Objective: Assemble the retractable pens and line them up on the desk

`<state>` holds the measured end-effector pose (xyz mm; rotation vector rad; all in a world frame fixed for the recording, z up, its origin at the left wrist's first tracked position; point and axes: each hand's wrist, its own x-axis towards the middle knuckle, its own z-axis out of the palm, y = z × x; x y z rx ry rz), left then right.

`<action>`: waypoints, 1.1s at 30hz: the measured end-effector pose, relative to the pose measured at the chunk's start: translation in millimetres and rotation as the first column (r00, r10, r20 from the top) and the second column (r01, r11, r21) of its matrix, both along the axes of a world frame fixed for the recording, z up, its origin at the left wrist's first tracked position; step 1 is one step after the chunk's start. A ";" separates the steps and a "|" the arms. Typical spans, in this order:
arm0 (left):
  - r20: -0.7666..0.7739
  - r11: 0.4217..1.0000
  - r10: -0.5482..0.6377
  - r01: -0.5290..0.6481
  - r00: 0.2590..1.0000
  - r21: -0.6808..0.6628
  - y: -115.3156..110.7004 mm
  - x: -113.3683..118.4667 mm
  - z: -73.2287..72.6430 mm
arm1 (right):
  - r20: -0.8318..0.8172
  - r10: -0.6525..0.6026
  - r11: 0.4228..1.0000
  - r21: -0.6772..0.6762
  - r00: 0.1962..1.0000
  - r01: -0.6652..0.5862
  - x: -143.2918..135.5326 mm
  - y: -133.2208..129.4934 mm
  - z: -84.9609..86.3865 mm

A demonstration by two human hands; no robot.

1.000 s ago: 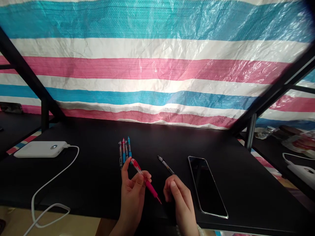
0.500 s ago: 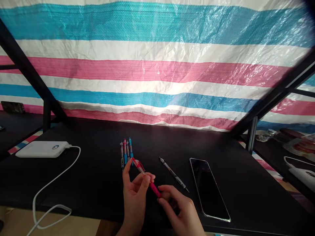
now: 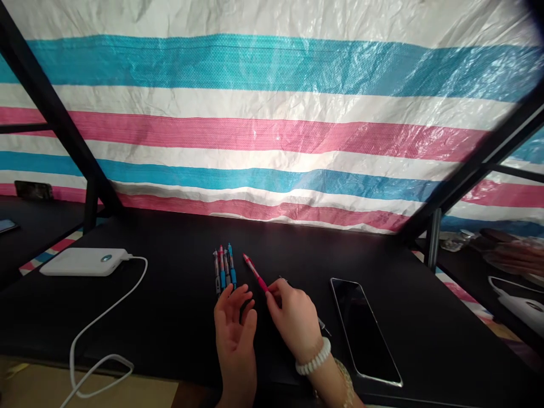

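Note:
A red pen (image 3: 256,273) is pinched at its near end by my right hand (image 3: 294,317), its far tip pointing away to the upper left. My left hand (image 3: 236,334) holds nothing, its fingers apart and loosely curled, palm turned toward the right. Just beyond it, several pens (image 3: 225,266) in grey, blue and red lie side by side, their near ends partly hidden by my fingers. A grey and black pen (image 3: 324,327) lies under and behind my right hand, which covers most of it.
A phone (image 3: 365,331) lies face up to the right. On the left is a white power bank (image 3: 85,262) with a white cable (image 3: 102,307) hanging over the front edge of the black table (image 3: 170,317). Striped plastic sheeting (image 3: 272,130) hangs behind, between dark metal bars (image 3: 63,124).
My left hand has let go of the red pen. My right hand has moved it forward and lower, near the row of pens, and now covers much of the grey pen.

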<state>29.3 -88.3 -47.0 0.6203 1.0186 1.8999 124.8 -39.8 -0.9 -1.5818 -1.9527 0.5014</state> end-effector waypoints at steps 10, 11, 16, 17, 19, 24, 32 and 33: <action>0.092 0.999 -0.030 0.028 0.995 0.016 0.0 -3.5 3.7 | -0.022 0.100 0.972 0.216 0.995 -0.093 20.1 -21.8 -12.8; 0.091 1.000 -0.030 0.029 0.995 0.012 -0.3 -3.6 4.3 | -0.006 0.042 0.968 0.249 0.999 -0.039 31.0 -27.2 -16.8; 0.047 0.998 -0.059 0.060 0.997 -0.030 -2.6 -3.9 4.4 | 0.198 -0.222 0.913 0.386 0.955 0.132 73.1 -46.8 -35.7; 0.041 0.997 -0.067 0.069 0.997 -0.034 -2.6 -3.8 4.3 | 0.215 -0.241 0.911 0.387 0.946 0.144 76.1 -48.3 -38.1; 0.044 0.996 -0.078 0.079 0.996 -0.032 -2.1 -3.6 4.5 | 0.179 -0.249 0.911 0.377 0.952 0.168 76.4 -48.8 -40.3; 0.036 0.991 -0.132 0.133 0.991 -0.023 -0.5 -4.0 6.3 | -0.183 -0.188 0.962 0.163 0.965 0.218 62.6 -43.0 -31.5; -0.119 0.935 -0.347 0.333 0.930 -0.121 -0.2 -5.2 7.5 | -0.581 -0.079 0.994 -0.109 0.810 0.019 44.7 -49.4 -15.3; -0.128 0.929 -0.362 0.347 0.923 -0.126 -0.2 -5.3 8.3 | -0.588 -0.071 0.994 -0.114 0.805 0.005 42.8 -50.9 -15.1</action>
